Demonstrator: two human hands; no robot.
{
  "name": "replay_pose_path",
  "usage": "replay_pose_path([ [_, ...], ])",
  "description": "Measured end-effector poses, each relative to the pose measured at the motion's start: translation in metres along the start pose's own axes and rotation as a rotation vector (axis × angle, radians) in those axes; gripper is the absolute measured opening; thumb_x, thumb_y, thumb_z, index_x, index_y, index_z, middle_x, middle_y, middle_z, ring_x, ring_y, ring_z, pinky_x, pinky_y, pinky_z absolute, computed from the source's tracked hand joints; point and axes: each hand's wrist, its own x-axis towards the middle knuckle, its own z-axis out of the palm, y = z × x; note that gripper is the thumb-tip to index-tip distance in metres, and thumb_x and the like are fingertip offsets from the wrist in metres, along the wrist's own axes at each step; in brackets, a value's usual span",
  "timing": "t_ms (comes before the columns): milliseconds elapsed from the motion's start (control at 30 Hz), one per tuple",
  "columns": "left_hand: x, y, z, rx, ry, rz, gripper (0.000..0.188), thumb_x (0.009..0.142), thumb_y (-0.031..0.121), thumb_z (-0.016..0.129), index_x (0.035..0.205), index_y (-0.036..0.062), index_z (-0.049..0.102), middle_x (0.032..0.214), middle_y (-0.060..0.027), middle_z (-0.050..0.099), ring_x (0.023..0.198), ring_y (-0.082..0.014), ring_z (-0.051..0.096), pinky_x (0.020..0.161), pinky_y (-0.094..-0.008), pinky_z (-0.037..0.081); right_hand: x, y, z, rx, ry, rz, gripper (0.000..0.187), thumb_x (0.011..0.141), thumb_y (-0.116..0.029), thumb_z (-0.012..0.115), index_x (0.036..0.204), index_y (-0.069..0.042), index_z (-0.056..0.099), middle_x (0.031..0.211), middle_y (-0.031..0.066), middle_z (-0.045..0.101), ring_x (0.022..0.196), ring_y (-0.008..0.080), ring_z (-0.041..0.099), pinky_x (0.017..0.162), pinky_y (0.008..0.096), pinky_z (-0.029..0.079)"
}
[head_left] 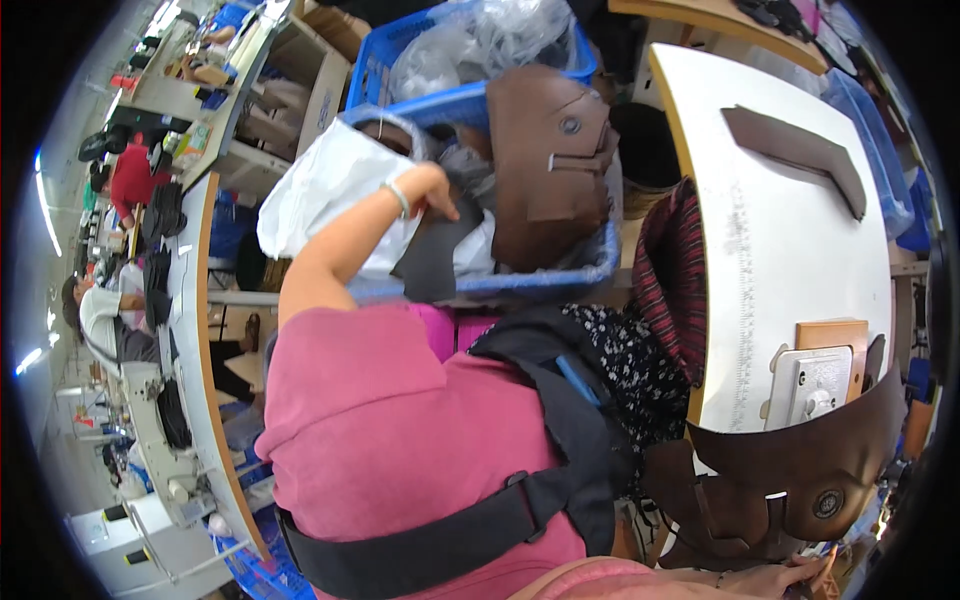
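My left hand point(428, 191) reaches over a blue crate point(607, 262), its fingers closed on a dark grey flat piece point(436, 248) that hangs down in front of white plastic. At the lower right, my right hand point(790, 577) grips the bottom edge of a brown leather panel point(800, 470); its fingers are partly hidden. That panel is curved, with slots and a round emblem, and leans against the white table point(725, 330). Several similar brown leather panels point(548, 170) lie over the crate's right side, next to the left hand.
Another blue crate point(375, 62) with clear plastic bags stands behind. On the white table lie a brown leather strip point(795, 150) and a white metal plate point(815, 385) on a wooden block. A striped cloth point(672, 270) hangs at the table's edge. People and sewing machines line the left.
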Motion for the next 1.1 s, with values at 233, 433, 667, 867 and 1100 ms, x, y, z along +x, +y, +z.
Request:
replay_pose_path([
  [233, 0.034, -0.013, 0.026, -0.121, 0.162, -0.061, 0.067, 0.068, 0.056, 0.071, 0.101, -0.0017, 0.064, 0.087, -0.0200, 0.065, 0.066, -0.0278, 0.066, 0.059, -0.0364, 0.053, -0.006, -0.004, -0.015, -0.150, -0.046, 0.171, 0.019, 0.089, -0.017, 0.059, 0.088, 0.002, 0.060, 0.062, 0.0056, 0.055, 0.050, 0.0124, 0.046, 0.050, 0.0245, 0.039],
  [433, 0.028, -0.032, 0.010, -0.429, 0.185, 0.107, 0.055, 0.067, 0.037, 0.079, 0.094, -0.0080, 0.061, 0.084, -0.0209, 0.065, 0.061, -0.0274, 0.065, 0.054, -0.0359, 0.055, -0.008, -0.028, -0.008, -0.079, -0.046, 0.261, 0.018, 0.088, -0.017, 0.062, 0.089, 0.001, 0.063, 0.070, 0.0087, 0.061, 0.055, 0.0146, 0.050, 0.054, 0.0259, 0.042],
  [667, 0.026, -0.065, 0.008, -0.560, 0.332, 0.115, 0.049, 0.072, 0.035, 0.076, 0.095, -0.0068, 0.062, 0.080, -0.0191, 0.066, 0.063, -0.0279, 0.066, 0.056, -0.0337, 0.055, -0.007, -0.008, -0.011, -0.015, -0.119, 0.091, 0.019, 0.092, -0.013, 0.053, 0.099, 0.003, 0.061, 0.087, 0.0044, 0.060, 0.055, 0.0094, 0.042, 0.050, 0.0224, 0.036],
  [867, 0.022, -0.033, 0.009, -0.420, 0.370, 0.071, 0.052, 0.075, 0.038, 0.071, 0.096, -0.0087, 0.061, 0.082, -0.0212, 0.067, 0.064, -0.0287, 0.067, 0.056, -0.0348, 0.055, -0.014, 0.013, -0.024, -0.042, -0.170, 0.172, 0.023, 0.095, -0.007, 0.046, 0.110, 0.003, 0.060, 0.105, 0.0023, 0.062, 0.061, 0.0076, 0.038, 0.056, 0.0207, 0.035],
  [1100, 0.032, -0.023, 0.002, -0.206, 0.548, -0.004, 0.058, 0.070, 0.052, 0.069, 0.090, -0.0020, 0.067, 0.081, -0.0161, 0.068, 0.068, -0.0273, 0.068, 0.063, -0.0391, 0.054, -0.014, 0.014, -0.021, -0.103, -0.127, 0.121, 0.021, 0.094, -0.008, 0.049, 0.106, 0.005, 0.061, 0.101, 0.0045, 0.064, 0.058, 0.0078, 0.040, 0.054, 0.0202, 0.036],
])
